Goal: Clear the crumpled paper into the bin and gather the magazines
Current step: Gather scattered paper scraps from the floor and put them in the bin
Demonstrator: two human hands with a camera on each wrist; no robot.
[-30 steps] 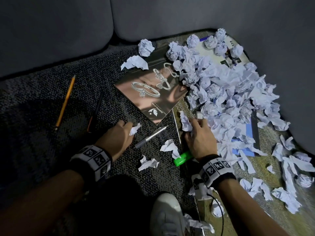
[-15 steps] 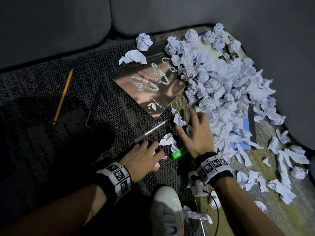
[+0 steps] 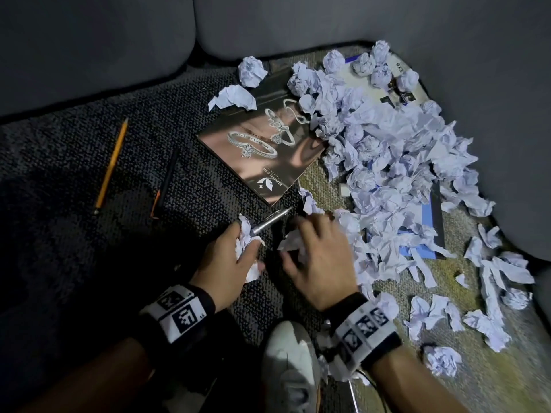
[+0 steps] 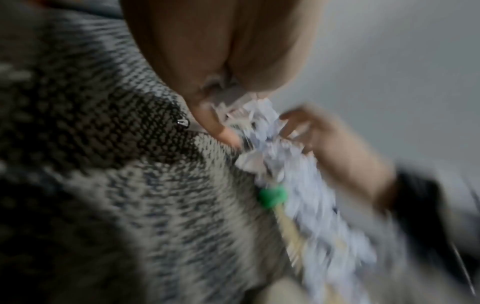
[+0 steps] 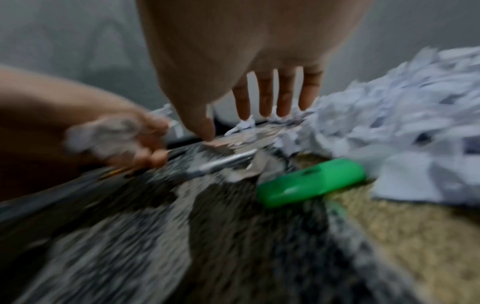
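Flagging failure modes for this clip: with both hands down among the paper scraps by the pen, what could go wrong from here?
1. The left hand grips crumpled paper right against the silver pen; the pen may get swept up with it.
2. The green object lies at the paper pile's edge, under the right hand, and could be scooped as trash.
3. The blue magazine lies partly buried; grabbing paper there may crease it.
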